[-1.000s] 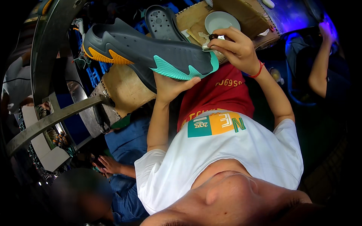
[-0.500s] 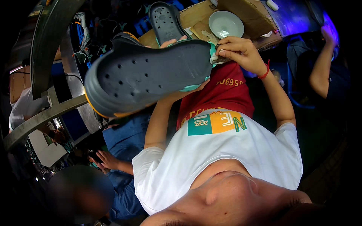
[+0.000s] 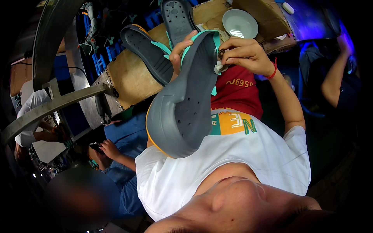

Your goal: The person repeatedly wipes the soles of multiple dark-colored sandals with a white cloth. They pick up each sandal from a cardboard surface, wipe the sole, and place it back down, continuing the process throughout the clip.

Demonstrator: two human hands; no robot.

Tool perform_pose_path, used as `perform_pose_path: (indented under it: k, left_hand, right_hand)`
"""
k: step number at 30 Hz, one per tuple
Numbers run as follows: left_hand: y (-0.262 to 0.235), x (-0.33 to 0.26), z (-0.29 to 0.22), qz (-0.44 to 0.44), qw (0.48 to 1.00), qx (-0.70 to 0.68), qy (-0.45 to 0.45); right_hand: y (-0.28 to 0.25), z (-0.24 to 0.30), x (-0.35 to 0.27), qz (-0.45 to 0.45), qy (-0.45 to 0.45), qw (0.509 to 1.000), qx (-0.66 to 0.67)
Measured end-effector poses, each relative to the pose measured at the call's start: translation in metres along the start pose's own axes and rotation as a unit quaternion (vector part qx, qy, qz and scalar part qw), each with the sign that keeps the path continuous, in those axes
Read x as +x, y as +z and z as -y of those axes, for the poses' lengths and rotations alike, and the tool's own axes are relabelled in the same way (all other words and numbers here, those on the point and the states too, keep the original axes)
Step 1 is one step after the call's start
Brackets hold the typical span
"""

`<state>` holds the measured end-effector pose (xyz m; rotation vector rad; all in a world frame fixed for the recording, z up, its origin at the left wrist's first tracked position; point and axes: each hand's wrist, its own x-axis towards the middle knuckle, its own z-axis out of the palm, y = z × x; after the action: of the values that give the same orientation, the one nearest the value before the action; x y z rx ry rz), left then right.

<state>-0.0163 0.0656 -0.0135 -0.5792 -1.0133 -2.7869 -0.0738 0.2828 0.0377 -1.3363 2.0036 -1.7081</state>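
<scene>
L hand [image 3: 181, 53] grip is clamped on grey shoe [image 3: 184, 105], tilted in front of wht shirt [image 3: 256, 153]; R hand [image 3: 245, 56] grip pinches small wht wad [image 3: 220, 68] at heel edge, nr bowl [image 3: 240, 24].

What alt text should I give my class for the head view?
A person's left hand holds a turquoise-trimmed grey clog while the right hand holds a small white wad at the heel. Behind are two more clogs, cardboard and a white bowl.
</scene>
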Motion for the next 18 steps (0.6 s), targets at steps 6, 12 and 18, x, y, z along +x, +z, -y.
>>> perform_pose_path:
  k: [6,12,18]
  left_hand:
    - [-0.009,0.010,-0.006,0.000,0.982,0.189,-0.007]
    - [-0.012,0.014,-0.012,-0.004,0.977,0.211,-0.024]
    - [-0.015,0.016,-0.015,-0.014,0.976,0.216,-0.012]
  right_hand:
    - [0.004,0.005,0.004,-0.003,-0.011,0.999,0.050]
    - [0.015,0.032,0.012,0.001,-0.022,1.000,0.020]
    - [0.013,0.034,0.011,0.013,-0.050,0.999,0.005]
